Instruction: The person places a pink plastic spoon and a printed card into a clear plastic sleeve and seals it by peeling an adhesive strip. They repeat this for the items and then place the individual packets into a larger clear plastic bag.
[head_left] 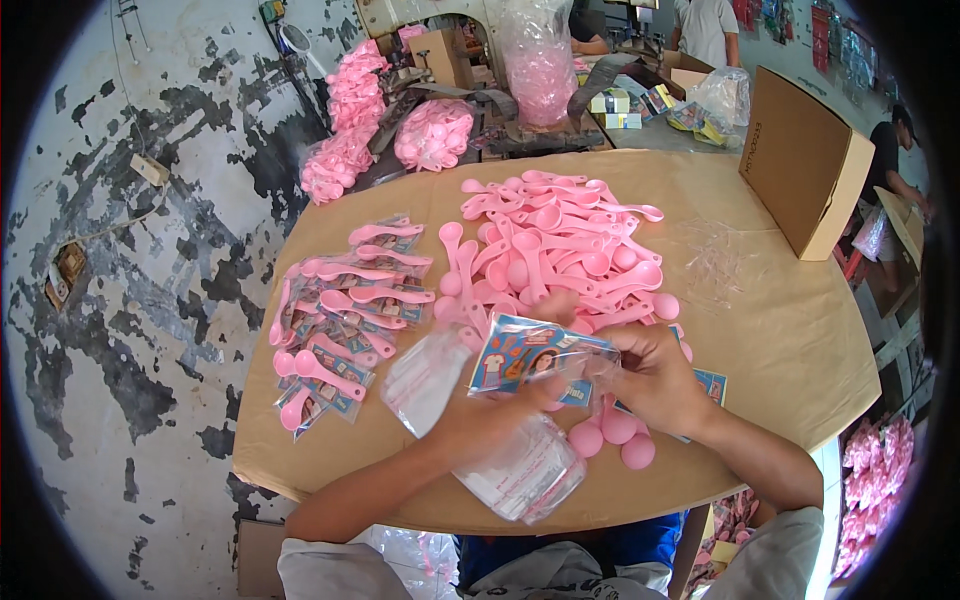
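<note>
Spoons (538,258) lay heaped on the table (790,340) just above the frame's centre, packets (350,300) to their left. Bags (530,470) lay at lower centre, below the spoons; a box (800,165) stood at upper right.

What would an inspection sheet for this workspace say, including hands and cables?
Surface: brown table, rounded rim.
Job's things: heaped pink spoons; packed spoons with cards at left; clear bags near the front edge.
Clutter: cardboard box and thin clear strips at right.
Hands: left hand holds blue card; right hand pinches clear plastic beside it.
Cables: thin cable on left wall.
Surroundings: wall paint peeling; other people farther back.
</note>
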